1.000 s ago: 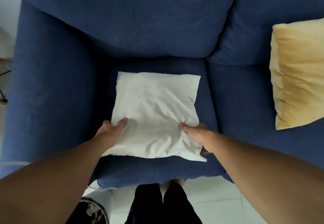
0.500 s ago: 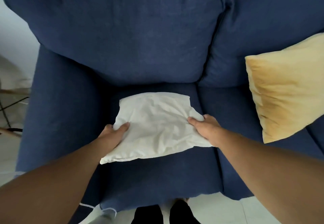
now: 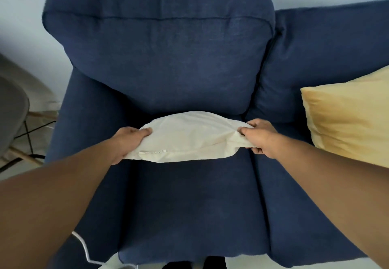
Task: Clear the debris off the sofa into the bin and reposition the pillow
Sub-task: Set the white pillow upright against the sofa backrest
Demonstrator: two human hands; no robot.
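Note:
A white pillow [image 3: 189, 138] is held above the seat of the blue sofa [image 3: 189, 205], close to the back cushion [image 3: 164, 54]. It is tilted so that I see its lower edge, with a small label. My left hand [image 3: 130, 142] grips its left side and my right hand [image 3: 260, 137] pinches its right corner. No debris and no bin show in this view.
A yellow pillow [image 3: 349, 121] leans on the sofa's right seat. A grey chair with wooden legs [image 3: 12, 110] stands left of the armrest. A white cord [image 3: 84, 247] hangs at the sofa's lower left front. The wall lies behind the sofa.
Both hands have lifted the white pillow off the seat and carried it toward the back cushion, tipping it up. The view has tilted upward.

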